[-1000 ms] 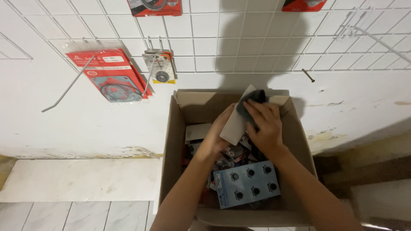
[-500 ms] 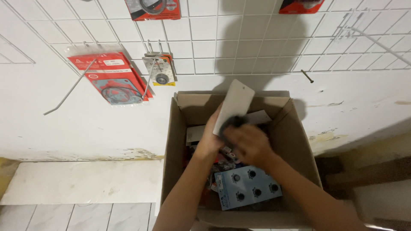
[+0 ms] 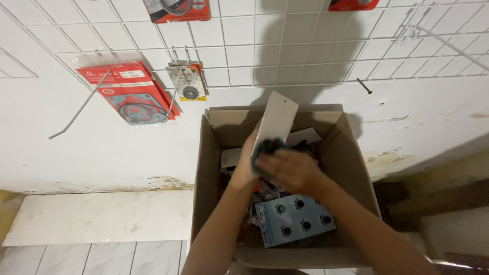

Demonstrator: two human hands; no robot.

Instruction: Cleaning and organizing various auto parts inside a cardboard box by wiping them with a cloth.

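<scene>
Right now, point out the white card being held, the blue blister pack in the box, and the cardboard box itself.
white card (image 3: 277, 118), head view, on its upper flat face.
blue blister pack (image 3: 295, 220), head view, on its middle.
cardboard box (image 3: 204, 178), head view, on its left wall.

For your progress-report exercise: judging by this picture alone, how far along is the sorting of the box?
Done: red packets already hang on the wall grid. In hand: the left hand holds up a white card with a dark item, and the right hand covers it. Left: the cardboard box holds more packs, including a blue blister card.
</scene>
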